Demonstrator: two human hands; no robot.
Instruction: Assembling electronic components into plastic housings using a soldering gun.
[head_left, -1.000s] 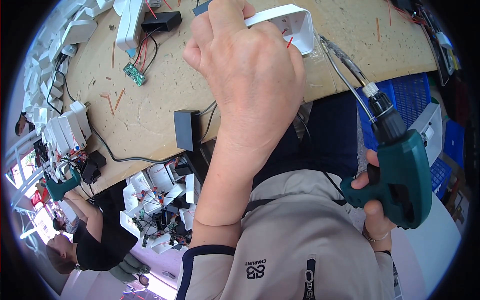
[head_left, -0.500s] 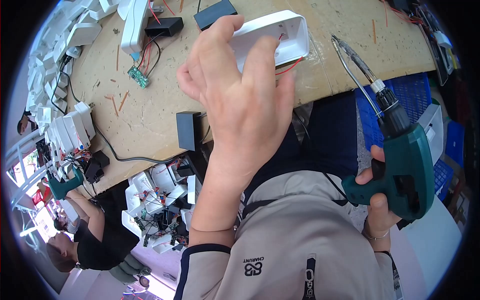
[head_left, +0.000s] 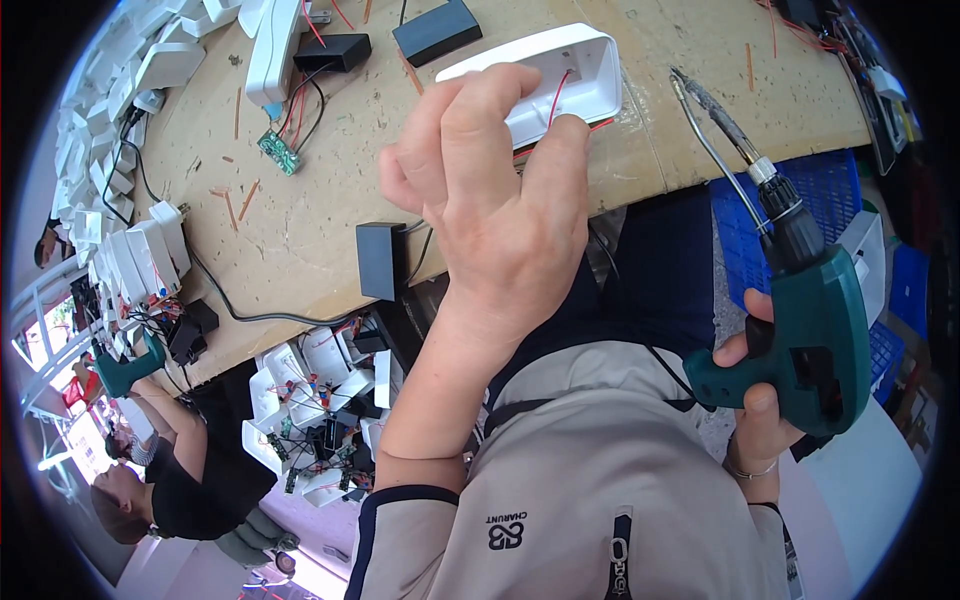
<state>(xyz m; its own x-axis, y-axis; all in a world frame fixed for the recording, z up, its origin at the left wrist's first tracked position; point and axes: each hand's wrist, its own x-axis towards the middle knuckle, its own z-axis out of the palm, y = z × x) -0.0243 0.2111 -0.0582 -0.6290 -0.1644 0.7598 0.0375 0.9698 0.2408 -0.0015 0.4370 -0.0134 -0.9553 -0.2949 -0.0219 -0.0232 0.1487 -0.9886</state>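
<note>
White plastic forms the open case (head_left: 603, 85) that the head view shows on the table (head_left: 800, 90), just past the left hand (head_left: 510, 220). That hand is half open, thumb and forefinger parted over the case; whether its fingertips grip the wall or a wire, I cannot tell. The right hand (head_left: 765, 415) is wrapped around the handle of a green soldering gun (head_left: 830, 320). As for progress, a red wire (head_left: 560, 95) appears fixed at one end inside the case, which looks like the part done; the case is uncovered and the gun's tip stands apart from it, so the work seems unfinished. A green circuit board (head_left: 278, 152) lies well to the left. The case's long axis runs left to right, its right end slanting toward the table's far side, its hollow facing the camera. The gun points forward and leftward, its tip beyond the case's right end.
</note>
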